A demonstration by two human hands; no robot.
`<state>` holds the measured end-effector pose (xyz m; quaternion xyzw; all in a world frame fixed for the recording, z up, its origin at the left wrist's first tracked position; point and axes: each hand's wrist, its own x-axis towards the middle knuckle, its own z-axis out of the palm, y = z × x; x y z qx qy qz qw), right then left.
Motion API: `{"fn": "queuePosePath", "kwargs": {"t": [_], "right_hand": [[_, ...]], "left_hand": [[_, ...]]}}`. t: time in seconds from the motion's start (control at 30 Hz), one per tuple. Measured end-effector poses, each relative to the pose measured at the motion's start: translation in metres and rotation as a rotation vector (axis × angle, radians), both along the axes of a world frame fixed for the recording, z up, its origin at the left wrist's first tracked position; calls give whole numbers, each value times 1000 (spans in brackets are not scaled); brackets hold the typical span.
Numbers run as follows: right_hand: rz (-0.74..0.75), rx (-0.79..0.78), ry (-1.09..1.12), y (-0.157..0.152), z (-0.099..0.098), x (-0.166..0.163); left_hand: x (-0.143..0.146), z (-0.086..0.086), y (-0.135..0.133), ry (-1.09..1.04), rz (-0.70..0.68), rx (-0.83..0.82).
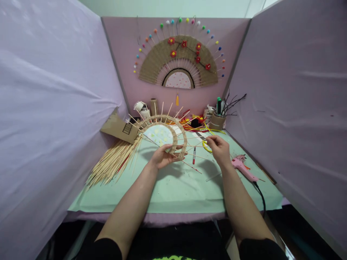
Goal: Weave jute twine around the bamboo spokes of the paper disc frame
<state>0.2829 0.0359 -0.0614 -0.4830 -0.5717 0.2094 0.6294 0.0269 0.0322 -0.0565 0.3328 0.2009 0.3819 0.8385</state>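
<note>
My left hand [165,156] grips the lower edge of a half-made fan [162,133], a pale half-disc ringed with woven jute and wooden sticks that splay outward. My right hand [219,148] is pinched closed to the right of the fan, among the stick tips, holding something thin that I cannot make out. Both hands hover over the pale green mat [176,191].
A bundle of wooden sticks [114,162] lies at the left beside a cardboard piece [119,128]. A pink glue gun [242,168] lies at the right, a red pen [194,155] between the hands. A pot of tools [217,119] and a finished fan [179,61] are at the back wall.
</note>
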Motion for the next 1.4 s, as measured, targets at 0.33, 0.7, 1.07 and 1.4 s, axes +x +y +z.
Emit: {"fn": "queuePosePath", "kwargs": {"t": [0.33, 0.7, 1.07, 1.4], "right_hand": [[141, -87, -12, 1, -3, -9], [221, -117, 10, -4, -4, -25], [79, -91, 128, 0, -3, -17], [37, -43, 104, -3, -1, -14]], "left_hand": [[-3, -4, 0, -58, -201, 33], [7, -9, -7, -75, -377, 64], [2, -13, 1, -41, -296, 64], [2, -5, -1, 133, -82, 57]]}}
